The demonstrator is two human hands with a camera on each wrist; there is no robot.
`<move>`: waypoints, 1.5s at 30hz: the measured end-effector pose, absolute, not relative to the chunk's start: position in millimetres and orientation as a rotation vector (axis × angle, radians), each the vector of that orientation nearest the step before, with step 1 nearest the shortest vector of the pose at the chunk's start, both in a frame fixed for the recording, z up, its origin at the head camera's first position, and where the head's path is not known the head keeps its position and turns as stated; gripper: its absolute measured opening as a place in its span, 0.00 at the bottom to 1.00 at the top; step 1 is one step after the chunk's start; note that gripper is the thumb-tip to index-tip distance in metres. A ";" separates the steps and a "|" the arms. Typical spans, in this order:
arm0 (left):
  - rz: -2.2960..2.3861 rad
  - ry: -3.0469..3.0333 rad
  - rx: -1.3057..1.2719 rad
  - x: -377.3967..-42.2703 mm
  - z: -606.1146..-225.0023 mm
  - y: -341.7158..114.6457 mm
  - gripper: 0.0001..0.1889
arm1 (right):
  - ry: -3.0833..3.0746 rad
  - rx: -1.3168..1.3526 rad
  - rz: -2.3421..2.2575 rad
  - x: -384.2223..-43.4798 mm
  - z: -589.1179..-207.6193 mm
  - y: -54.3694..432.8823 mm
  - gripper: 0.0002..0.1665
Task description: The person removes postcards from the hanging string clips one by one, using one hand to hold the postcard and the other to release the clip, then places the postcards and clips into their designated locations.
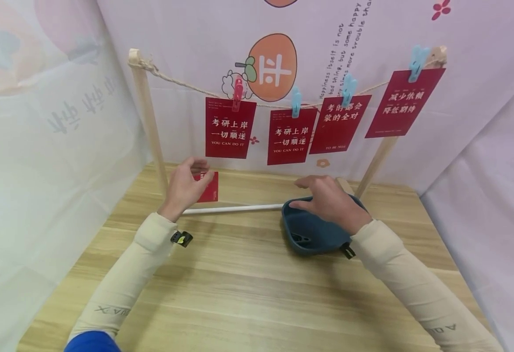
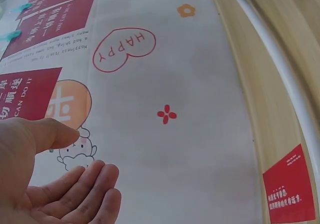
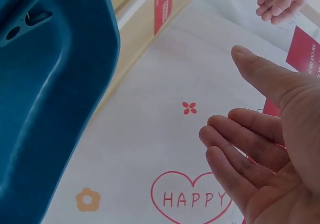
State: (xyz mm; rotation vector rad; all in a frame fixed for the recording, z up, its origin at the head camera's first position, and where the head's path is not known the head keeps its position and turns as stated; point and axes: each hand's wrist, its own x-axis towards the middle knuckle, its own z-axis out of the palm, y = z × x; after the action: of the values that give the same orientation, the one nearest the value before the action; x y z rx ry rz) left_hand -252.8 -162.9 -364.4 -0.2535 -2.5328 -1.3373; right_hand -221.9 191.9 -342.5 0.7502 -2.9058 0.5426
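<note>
My left hand [image 1: 185, 186] is held in the air, palm up in the left wrist view, with nothing between its loosely bent fingers. Below it, a red card [image 1: 212, 189] lies on the table, partly covered by the hand in the head view. Over the dark blue bin [image 1: 285, 222] hovers my empty right hand [image 1: 327, 198], thumb apart from the fingers. Inside the bin lies a clothespin [image 1: 301, 238]. A red card [image 1: 230, 128] hangs from the rope by a pinkish-red clothespin [image 1: 237, 93]. Several more cards [image 1: 292, 139] hang to its right from light blue clothespins [image 1: 296, 102].
The rope [image 1: 182, 84] runs between two wooden posts [image 1: 146, 112] at the back of the table [image 1: 239, 293]. A white rod [image 1: 239, 209] lies across the table between card and bin. Printed white cloth [image 1: 173, 29] hangs behind and at both sides.
</note>
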 end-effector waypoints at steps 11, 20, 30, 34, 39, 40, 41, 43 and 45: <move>-1.537 -2.464 -0.274 -252.1 -355.9 -155.3 0.25 | -2.858 0.763 0.575 -216.4 -330.2 190.5 0.35; -1.750 -2.315 -0.308 -255.7 -352.9 -153.1 0.27 | -2.764 0.804 0.557 -213.3 -313.2 184.7 0.34; -1.866 -2.185 -0.290 -260.8 -354.9 -149.0 0.28 | -2.672 0.851 0.577 -211.7 -297.5 173.8 0.34; -1.871 -2.127 -0.293 -260.8 -354.9 -148.3 0.29 | -2.622 0.865 0.586 -211.8 -289.8 167.4 0.33; -1.877 -2.075 -0.297 -261.1 -353.6 -147.1 0.28 | -2.581 0.872 0.600 -211.4 -278.6 160.7 0.35; -1.882 -2.066 -0.299 -261.4 -353.3 -146.9 0.28 | -2.575 0.869 0.604 -211.3 -275.9 159.5 0.35; -1.888 -2.056 -0.302 -262.0 -353.2 -146.8 0.28 | -2.573 0.863 0.606 -210.8 -273.2 158.5 0.35; -1.897 -2.039 -0.306 -262.5 -353.0 -146.9 0.27 | -2.570 0.846 0.610 -210.5 -267.7 156.4 0.35; -1.906 -2.023 -0.306 -262.9 -353.0 -147.1 0.27 | -2.565 0.839 0.618 -210.7 -262.0 154.1 0.35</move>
State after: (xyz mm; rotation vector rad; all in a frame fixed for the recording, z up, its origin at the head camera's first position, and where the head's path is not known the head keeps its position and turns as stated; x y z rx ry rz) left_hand -262.9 -147.1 -353.0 -0.3062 -2.0231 -1.9058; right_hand -210.7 154.1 -262.0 0.8386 -2.5651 0.6182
